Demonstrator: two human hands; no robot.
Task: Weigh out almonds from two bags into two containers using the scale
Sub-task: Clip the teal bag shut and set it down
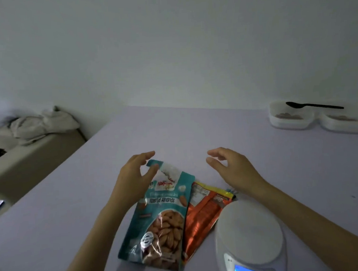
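Observation:
A teal bag of roasted almonds [156,217] lies flat on the pale table [194,130], partly overlapping an orange foil bag [202,216] on its right. My left hand [132,176] hovers at the teal bag's top corner, fingers loosely curved, thumb just over the edge, gripping nothing. Beyond the orange bag, my right hand [231,165] is held relaxed above the table, holding nothing. A white kitchen scale [248,230] with a lit blue display stands at the near right, its platform bare. At the far right sit two white containers [289,119] [346,122], each with a few almonds, and a black spoon [315,105] across them.
The table's left edge runs diagonally. Past it is a bed [27,158] with crumpled pale bedding [44,125]. A plain wall stands behind the table.

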